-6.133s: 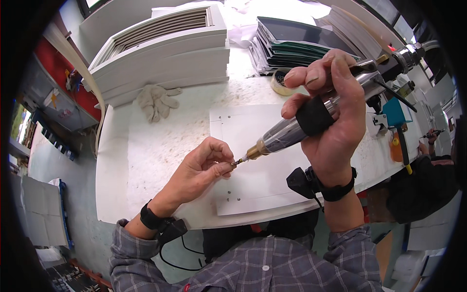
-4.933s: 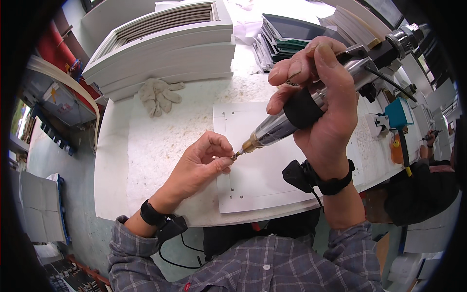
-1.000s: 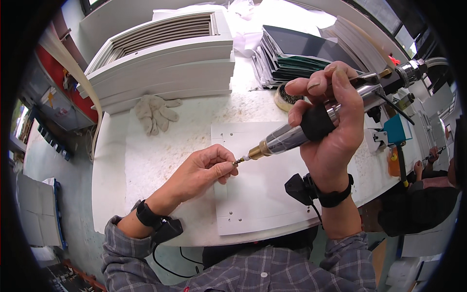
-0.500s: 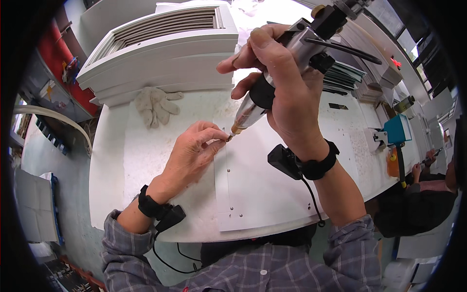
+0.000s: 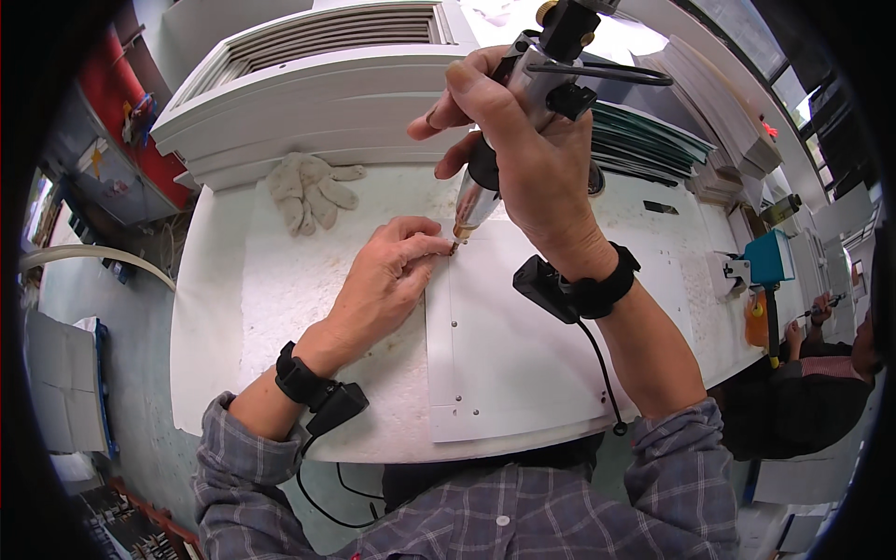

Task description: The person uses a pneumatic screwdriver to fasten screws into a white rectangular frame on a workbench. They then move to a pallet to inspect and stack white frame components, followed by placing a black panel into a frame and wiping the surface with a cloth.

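My right hand (image 5: 541, 163) is wrapped round a silver and black powered screwdriver (image 5: 479, 194), held tilted with its tip down. That tip meets the far left corner of a flat white panel (image 5: 523, 350). Beside it, thumb and forefinger of my left hand (image 5: 385, 282) are pinched together on a tiny dark piece (image 5: 454, 249) that looks like a screw, partly covered by the fingertips. Small metal screw heads (image 5: 455, 325) dot the panel's left side and near edge. A black strap with a small black box circles each wrist.
Stacked white louvred frames (image 5: 308, 103) stand at the back left, a pale work glove (image 5: 313, 191) before them. Dark green sheets (image 5: 644, 140) lie at the back right. A teal-headed tool (image 5: 767, 257) sits on the right, near another person (image 5: 807, 401).
The screwdriver and my right hand have shifted slightly left, more upright, with the tip on the panel's corner. My left hand has moved a little right and up beside it.
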Available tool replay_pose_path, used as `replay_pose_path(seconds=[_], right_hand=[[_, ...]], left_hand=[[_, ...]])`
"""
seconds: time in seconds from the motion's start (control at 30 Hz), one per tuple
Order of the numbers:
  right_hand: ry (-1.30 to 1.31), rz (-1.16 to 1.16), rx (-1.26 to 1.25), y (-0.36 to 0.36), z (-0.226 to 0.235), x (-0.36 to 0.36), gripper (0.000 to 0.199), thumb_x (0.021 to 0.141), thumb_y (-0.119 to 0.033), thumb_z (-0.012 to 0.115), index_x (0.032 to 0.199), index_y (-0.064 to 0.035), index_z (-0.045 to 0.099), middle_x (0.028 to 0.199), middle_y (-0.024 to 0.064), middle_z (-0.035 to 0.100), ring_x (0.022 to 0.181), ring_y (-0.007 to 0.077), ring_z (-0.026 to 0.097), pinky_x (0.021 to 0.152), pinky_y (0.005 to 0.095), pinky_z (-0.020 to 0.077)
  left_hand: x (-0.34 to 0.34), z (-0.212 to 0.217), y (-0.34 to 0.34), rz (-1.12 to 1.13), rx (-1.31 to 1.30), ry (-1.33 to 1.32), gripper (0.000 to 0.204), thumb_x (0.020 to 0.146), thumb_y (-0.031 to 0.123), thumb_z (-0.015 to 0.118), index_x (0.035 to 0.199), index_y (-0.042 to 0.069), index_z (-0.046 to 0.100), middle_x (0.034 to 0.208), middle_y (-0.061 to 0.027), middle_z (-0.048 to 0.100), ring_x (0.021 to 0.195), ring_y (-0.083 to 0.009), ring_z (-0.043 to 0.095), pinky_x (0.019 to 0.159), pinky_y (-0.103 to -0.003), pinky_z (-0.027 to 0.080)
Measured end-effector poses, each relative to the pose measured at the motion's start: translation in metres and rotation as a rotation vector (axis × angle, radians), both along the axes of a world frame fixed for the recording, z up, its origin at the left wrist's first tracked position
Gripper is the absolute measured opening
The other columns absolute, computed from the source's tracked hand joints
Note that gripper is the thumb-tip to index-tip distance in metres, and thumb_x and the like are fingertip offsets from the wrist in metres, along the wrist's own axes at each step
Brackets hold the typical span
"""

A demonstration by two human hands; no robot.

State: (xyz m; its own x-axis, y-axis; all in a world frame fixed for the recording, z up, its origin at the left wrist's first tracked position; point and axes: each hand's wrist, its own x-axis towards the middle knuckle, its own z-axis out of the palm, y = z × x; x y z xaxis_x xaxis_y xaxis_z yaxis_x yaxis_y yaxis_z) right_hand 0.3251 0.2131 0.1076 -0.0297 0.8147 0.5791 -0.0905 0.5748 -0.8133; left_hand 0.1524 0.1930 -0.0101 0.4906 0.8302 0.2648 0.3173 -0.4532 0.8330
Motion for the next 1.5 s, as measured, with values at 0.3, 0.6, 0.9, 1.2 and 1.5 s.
replay_pose_path(seconds=[0.3,0.6,0.9,1.2,1.5], right_hand=[[-0.043,0.085,-0.104,0.001,-0.003,0.000,0.025,0.100,-0.025,0.068,0.090,-0.0036,0.061,0.069,0.0069,0.066,0.065,0.0200,0.073,0.052,0.0299,0.0569],[-0.110,0.077,-0.145,-0.010,-0.017,0.000,0.026,0.099,-0.024,0.069,0.087,-0.0051,0.057,0.064,0.0038,0.060,0.055,0.0149,0.064,0.050,0.0285,0.0500],[-0.283,0.046,0.012,-0.018,0.007,-0.023,0.025,0.099,-0.026,0.072,0.087,-0.0044,0.067,0.065,0.0008,0.065,0.058,0.0096,0.067,0.054,0.0263,0.0557],[-0.835,-0.043,0.415,0.026,-0.052,-0.080,0.036,0.084,-0.038,0.086,0.097,-0.0094,0.068,0.082,0.0079,0.067,0.077,0.0291,0.068,0.070,0.0424,0.0546],[-1.087,-0.010,0.365,0.044,-0.117,-0.101,0.040,0.076,-0.023,0.088,0.110,-0.0081,0.072,0.120,0.0120,0.063,0.112,0.0339,0.062,0.096,0.0440,0.0532]], left_hand=[[0.000,-0.002,0.002,0.069,-0.083,-0.096,0.033,0.100,-0.001,0.047,0.128,0.001,0.063,0.124,-0.0105,0.060,0.108,-0.0197,0.059,0.098,-0.031,0.047],[0.000,-0.004,0.002,0.132,-0.146,-0.102,0.030,0.104,0.004,0.046,0.130,-0.003,0.059,0.122,-0.0178,0.061,0.100,-0.0250,0.064,0.092,-0.036,0.051],[-0.030,-0.002,-0.008,0.095,-0.079,-0.008,0.029,0.104,0.006,0.048,0.130,-0.002,0.059,0.124,-0.0190,0.063,0.113,-0.0295,0.064,0.102,-0.038,0.049],[-0.053,0.026,-0.100,-0.039,0.117,0.294,0.027,0.097,0.006,0.059,0.123,0.002,0.065,0.129,-0.0189,0.060,0.121,-0.0387,0.058,0.106,-0.044,0.047],[-0.039,0.023,-0.112,-0.027,0.111,0.296,0.033,0.093,0.008,0.064,0.126,0.002,0.062,0.135,-0.0198,0.059,0.124,-0.0378,0.056,0.108,-0.044,0.044]])
